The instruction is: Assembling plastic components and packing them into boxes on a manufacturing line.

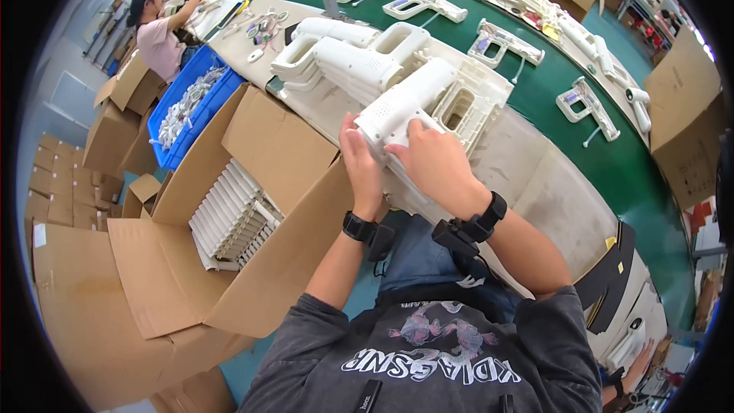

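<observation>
At left stands an open brown cardboard box (275,275) holding stacked white plastic parts (222,222); beyond it sits a rectangular blue plastic bin (200,121). At centre, the person's left hand (364,172), fingers nearly straight and together, lies against the near-left end of a smooth, rounded white plastic shell (417,95). The shell's long axis slants from near left to far right over the table (535,157). The right hand (442,164) meets its near-right side, thumb and fingers bent; whether they close in a grip cannot be told. Both hands touch the shell, neither being nearer. The pale, stained table extends rightward; beyond it curves a green conveyor belt (642,176) bearing white gun-shaped plastic assemblies (505,46).
</observation>
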`<act>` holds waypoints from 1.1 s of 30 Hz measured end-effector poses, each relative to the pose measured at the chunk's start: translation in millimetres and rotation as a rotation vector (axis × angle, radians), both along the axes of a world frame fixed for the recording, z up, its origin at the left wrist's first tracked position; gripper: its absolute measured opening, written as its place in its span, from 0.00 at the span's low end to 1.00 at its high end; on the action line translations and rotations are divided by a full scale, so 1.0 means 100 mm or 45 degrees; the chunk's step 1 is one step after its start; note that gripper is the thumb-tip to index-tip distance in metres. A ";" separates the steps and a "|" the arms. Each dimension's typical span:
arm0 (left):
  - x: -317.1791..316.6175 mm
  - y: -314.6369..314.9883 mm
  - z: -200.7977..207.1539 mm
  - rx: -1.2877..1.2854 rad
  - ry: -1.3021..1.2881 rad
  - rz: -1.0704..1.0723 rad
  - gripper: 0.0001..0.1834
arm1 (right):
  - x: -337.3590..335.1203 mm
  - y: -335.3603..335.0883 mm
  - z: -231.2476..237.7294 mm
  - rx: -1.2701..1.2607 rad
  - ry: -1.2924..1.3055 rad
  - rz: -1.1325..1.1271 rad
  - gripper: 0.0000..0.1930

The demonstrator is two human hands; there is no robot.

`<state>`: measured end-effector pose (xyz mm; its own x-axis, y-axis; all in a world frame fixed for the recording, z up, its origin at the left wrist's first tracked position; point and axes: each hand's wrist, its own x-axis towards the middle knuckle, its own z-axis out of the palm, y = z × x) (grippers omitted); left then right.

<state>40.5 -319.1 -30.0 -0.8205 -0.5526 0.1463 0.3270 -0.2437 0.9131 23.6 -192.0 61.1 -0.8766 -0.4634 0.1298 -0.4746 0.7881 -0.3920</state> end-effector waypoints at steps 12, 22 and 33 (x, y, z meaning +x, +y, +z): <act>-0.07 -0.14 -0.02 -0.376 -0.022 -0.102 0.27 | 0.01 0.17 0.11 0.054 -0.114 0.073 0.25; 0.48 -3.14 -0.30 -0.917 -0.770 0.269 0.31 | 0.81 1.46 0.10 -0.600 -0.143 0.022 0.06; 1.17 -3.80 -1.63 -0.247 -1.856 -0.431 0.53 | 1.14 2.79 -1.64 -0.784 -0.175 -0.727 0.12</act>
